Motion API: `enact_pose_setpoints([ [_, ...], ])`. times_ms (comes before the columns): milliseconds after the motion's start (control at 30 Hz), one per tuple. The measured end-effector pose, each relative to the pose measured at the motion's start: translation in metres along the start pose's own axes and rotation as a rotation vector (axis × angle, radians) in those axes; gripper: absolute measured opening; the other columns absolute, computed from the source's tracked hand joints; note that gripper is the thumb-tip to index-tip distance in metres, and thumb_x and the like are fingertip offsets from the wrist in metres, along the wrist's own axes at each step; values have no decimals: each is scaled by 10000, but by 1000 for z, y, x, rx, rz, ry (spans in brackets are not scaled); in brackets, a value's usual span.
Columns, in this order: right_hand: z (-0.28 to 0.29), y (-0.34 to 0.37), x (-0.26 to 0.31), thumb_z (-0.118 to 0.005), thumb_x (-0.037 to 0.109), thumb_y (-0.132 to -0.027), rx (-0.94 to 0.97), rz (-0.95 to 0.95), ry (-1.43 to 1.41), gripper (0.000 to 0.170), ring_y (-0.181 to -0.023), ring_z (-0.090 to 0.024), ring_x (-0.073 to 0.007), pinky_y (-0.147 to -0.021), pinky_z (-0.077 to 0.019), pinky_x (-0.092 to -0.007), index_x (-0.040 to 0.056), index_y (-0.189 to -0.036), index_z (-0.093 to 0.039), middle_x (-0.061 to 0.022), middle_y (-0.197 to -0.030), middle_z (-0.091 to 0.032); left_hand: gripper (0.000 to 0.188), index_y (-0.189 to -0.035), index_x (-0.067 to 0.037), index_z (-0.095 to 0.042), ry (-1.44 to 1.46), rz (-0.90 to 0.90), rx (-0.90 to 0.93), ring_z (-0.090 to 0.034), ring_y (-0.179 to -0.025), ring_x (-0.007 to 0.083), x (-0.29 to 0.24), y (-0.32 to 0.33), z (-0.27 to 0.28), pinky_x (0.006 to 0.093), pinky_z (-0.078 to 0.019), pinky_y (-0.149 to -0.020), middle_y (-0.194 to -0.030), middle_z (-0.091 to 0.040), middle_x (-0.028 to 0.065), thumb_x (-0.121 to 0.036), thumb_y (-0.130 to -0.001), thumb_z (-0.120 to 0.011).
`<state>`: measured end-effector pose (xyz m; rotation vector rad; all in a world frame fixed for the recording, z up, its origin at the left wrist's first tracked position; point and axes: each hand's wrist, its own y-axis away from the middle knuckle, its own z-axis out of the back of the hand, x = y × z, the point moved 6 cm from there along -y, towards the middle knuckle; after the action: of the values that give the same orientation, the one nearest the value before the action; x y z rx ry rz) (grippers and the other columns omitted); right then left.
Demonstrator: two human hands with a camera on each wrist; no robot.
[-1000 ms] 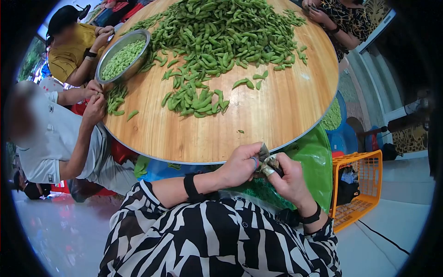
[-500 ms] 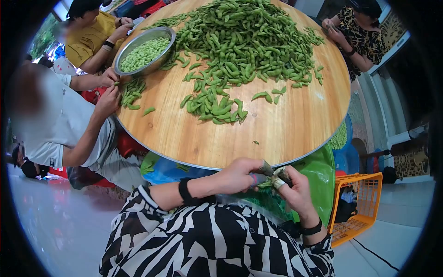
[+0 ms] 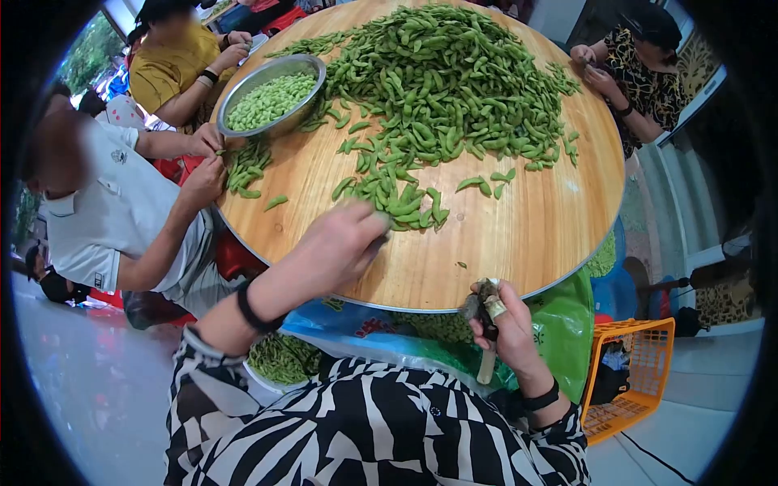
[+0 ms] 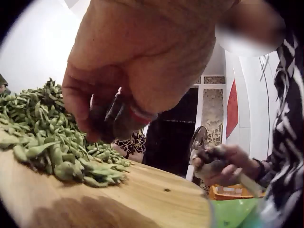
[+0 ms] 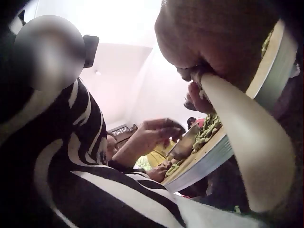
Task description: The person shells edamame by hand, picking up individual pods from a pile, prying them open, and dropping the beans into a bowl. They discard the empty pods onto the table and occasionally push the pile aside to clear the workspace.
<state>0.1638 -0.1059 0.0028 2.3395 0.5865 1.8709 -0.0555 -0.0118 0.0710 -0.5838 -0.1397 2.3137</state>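
The left hand [image 3: 340, 247] is hovering by the green pods [image 3: 454, 89] lying on the table [image 3: 527, 235], fingers bent; whether they are holding anything is unclear. The right hand [image 3: 515, 332] is gripping a pale-handled tool [image 3: 486, 367] with curled fingers near the table's edge.

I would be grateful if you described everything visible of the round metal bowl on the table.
The round, silver-grey metal bowl has a smooth, shiny wall and a narrow rim. It stands mouth up near the left edge of the light wooden table, partly filled with pale green shelled beans. Green bean pods lie close by its right side. Another person's hand is close to the near rim; whether it touches cannot be told.
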Motion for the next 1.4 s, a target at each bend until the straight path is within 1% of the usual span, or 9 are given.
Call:
enact_pose_setpoints([
  [33,-2,-1,1,-363,187,-983,17,13,5,274,-512,-425,-78,-458,-347,-201,24,-1178,-464,-49,-704,-510,177,-862,-20,-539,-30,-45,-91,-524,-819,360,6,-14,-8,424,-457,-707,-816,-511,166,-15,-719,-642],
  [200,-2,-3,-4,-363,175,-985,16,68,3,304,-495,-436,-78,-444,-341,-201,7,-1214,-470,-54,-704,-532,207,-852,-10,-518,-108,19,-86,-527,-839,359,29,-40,-48,440,-446,-734,-827,-529,159,-12,-694,-651],
  [567,-20,-22,10,-364,177,-1005,60,100,-50,376,-475,-420,-61,-444,-335,-185,10,-1332,-447,-27,-636,-511,209,-843,-20,-489,-89,40,-80,-547,-846,370,26,-36,-49,469,-448,-756,-874,-563,179,-17,-690,-632],
  [767,-20,-21,5,-349,202,-1001,47,86,0,406,-459,-413,-78,-418,-323,-194,-1,-1342,-435,-52,-632,-504,184,-834,-12,-494,297,179,-84,-551,-813,403,29,-32,-43,446,-451,-717,-860,-565,180,26,-689,-600],
  [867,-24,-23,4,-356,219,-1004,66,80,-22,416,-453,-407,-77,-412,-319,-195,5,-1355,-422,-54,-627,-501,168,-839,-11,-523,492,227,-77,-578,-760,325,11,-28,-40,385,-464,-657,-833,-565,142,31,-703,-613],
  [933,-29,-24,8,-356,213,-1002,47,88,-99,422,-446,-397,-80,-412,-324,-195,21,-1375,-400,-58,-622,-497,164,-852,-11,-545,805,203,-135,-565,-706,205,-6,-24,-40,319,-464,-608,-790,-551,80,32,-723,-637],
  [967,-28,-25,7,-356,213,-1002,41,87,-100,422,-446,-397,-80,-412,-324,-195,21,-1375,-400,-58,-622,-497,185,-922,-21,-593,961,289,-48,-569,-816,87,-9,-21,-49,240,-492,-706,-872,-584,1,24,-774,-694],
  [1200,-28,-27,-2,-382,155,-996,90,85,-327,395,-476,-446,-116,-422,-355,-213,15,-1366,-386,-100,-644,-524,247,-930,-36,-606,1367,489,-52,-594,-812,86,-11,-11,-83,224,-494,-718,-873,-626,8,51,-737,-733],
  [1400,-30,-26,3,-383,141,-992,127,94,-341,424,-473,-425,-106,-421,-352,-209,17,-1397,-369,-84,-635,-510,232,-905,-34,-593,1377,459,-37,-603,-780,90,-13,-11,-80,240,-503,-709,-846,-634,8,54,-741,-732],
])
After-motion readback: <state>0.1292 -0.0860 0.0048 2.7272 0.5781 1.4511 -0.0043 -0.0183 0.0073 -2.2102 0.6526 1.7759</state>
